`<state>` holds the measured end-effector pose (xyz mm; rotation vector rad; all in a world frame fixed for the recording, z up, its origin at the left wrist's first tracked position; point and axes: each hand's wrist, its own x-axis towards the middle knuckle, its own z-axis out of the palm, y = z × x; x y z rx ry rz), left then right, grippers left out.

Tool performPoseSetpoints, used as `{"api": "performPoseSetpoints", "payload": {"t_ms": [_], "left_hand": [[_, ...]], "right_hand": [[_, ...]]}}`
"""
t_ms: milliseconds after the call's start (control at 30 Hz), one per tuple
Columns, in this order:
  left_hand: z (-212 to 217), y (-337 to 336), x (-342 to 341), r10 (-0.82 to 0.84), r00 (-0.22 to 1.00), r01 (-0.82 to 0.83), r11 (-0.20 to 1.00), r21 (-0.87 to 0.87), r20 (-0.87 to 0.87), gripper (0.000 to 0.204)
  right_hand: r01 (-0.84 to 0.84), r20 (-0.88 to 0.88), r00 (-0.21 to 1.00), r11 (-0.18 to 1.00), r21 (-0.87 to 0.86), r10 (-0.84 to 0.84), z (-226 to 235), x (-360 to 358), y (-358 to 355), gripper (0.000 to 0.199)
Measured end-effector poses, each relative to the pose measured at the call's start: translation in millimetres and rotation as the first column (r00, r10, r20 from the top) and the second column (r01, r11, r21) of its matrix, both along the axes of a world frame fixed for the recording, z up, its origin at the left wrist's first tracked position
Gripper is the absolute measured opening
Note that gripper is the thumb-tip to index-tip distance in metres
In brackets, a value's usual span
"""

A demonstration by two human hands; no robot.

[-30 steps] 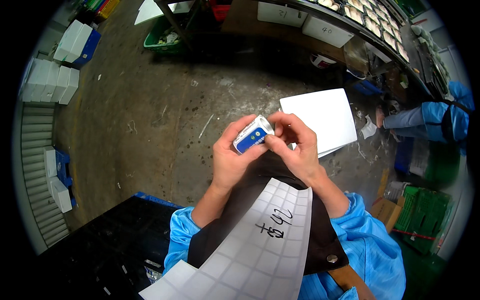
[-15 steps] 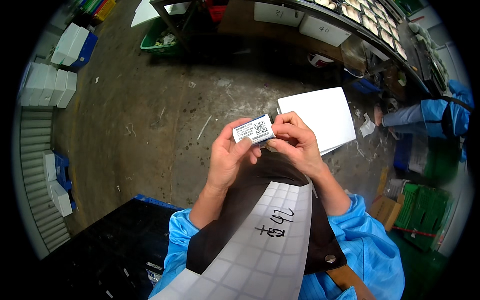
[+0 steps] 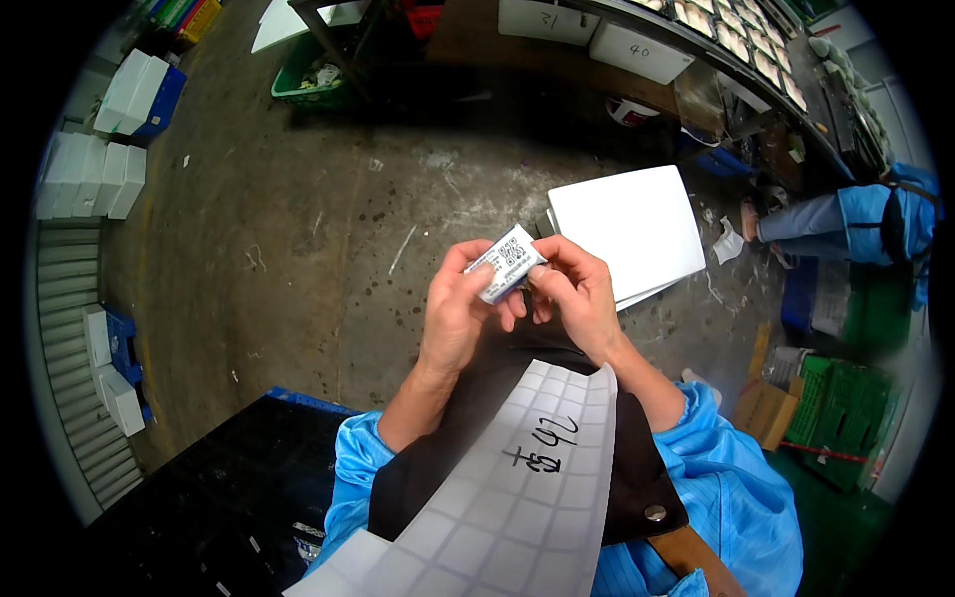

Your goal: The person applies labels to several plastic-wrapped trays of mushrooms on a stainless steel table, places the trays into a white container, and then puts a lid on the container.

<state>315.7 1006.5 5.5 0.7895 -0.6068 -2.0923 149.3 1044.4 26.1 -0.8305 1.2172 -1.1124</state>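
A small flat white pack of labels with a square code on its face and a dark blue edge is held up in front of my body. My left hand is closed around its left end, the thumb lying over the printed face. At the right end, my right hand pinches the pack's corner between thumb and fingers. Below both hands, a long white gridded sheet with black handwriting lies over my dark apron.
White foam lids lie beyond my right hand. A metal rack with packed trays stands at the far right, near a person in blue. White foam boxes line the left wall; black crates stand at lower left.
The pack has tilted, its right end swinging up and away. My right hand has shifted slightly left and lower along its right edge; my left hand keeps its hold.
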Motion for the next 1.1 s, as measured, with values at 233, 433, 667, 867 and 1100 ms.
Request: {"api": "performPoseSetpoints", "payload": {"t_ms": [233, 433, 667, 867, 1100], "left_hand": [[-2, 0, 2, 0.122, 0.985, -0.091, 0.969, -0.228, 0.125, 0.039], [-4, 2, -1, 0.191, 0.961, -0.085, 0.893, -0.441, 0.202, 0.047], [-10, -1, 3, 0.071, 0.988, -0.028, 0.957, -0.290, 0.139, 0.052], [-2, 1, 3, 0.040, 0.987, -0.006, 0.977, -0.213, 0.155, 0.055], [-13, 0, -5, 0.210, 0.937, -0.004, 0.806, -0.592, 0.279, 0.052]], "right_hand": [[-0.012, -0.095, 0.995, 0.999, -0.033, 0.008, -8, -3, 2, 0.017], [0.033, -0.134, 0.991, 0.999, 0.008, -0.032, -1, -3, -1, 0.018], [0.064, -0.009, 0.998, 0.997, -0.052, -0.065, -12, -6, -2, 0.018], [0.053, -0.097, 0.994, 0.998, -0.037, -0.057, -8, -12, -6, 0.018], [0.062, -0.129, 0.990, 0.997, 0.041, -0.056, 1, -14, -10, 0.018]]}}
